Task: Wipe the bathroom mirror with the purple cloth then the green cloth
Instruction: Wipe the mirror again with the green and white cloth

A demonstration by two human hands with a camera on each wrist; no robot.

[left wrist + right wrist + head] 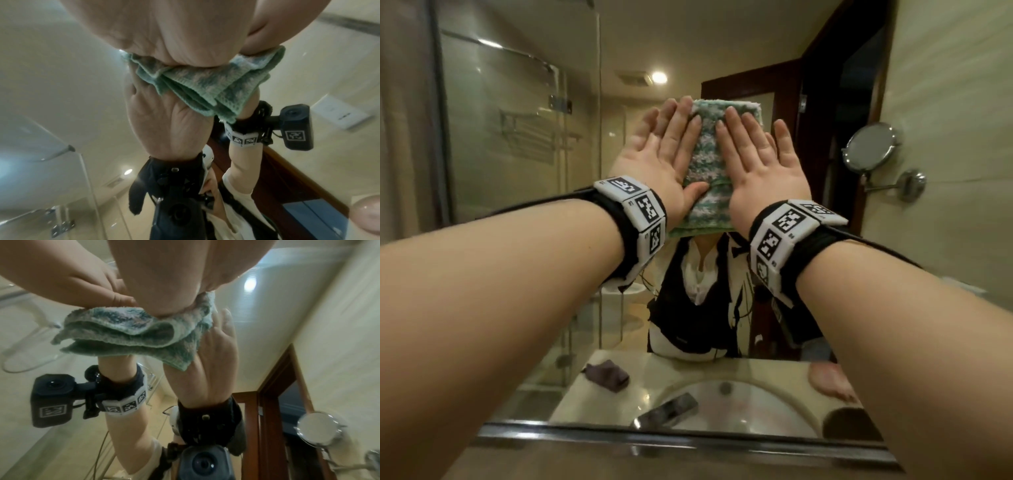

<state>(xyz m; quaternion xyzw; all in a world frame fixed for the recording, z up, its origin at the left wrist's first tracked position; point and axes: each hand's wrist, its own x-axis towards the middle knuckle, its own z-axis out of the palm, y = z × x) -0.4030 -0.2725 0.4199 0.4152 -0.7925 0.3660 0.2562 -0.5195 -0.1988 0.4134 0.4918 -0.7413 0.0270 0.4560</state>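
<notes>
A folded green-and-white cloth (707, 161) lies flat against the bathroom mirror (517, 137) at head height. Both hands press it to the glass with straight fingers. My left hand (671, 137) covers the cloth's left edge, its thumb lying across the lower part. My right hand (753, 144) covers the right edge. In the left wrist view the left palm (185, 32) bears on the bunched green cloth (205, 84). In the right wrist view the right palm (164, 272) does the same on the green cloth (133, 331). The purple cloth (607, 375) shows as a reflection, crumpled on the counter beside the basin.
A round swing-arm mirror (869, 147) juts from the wall at the right. The big mirror's metal bottom edge (654, 437) runs below my forearms. Reflected in the glass are a washbasin (722, 407), a tap (667, 409) and a glass shower screen (524, 120).
</notes>
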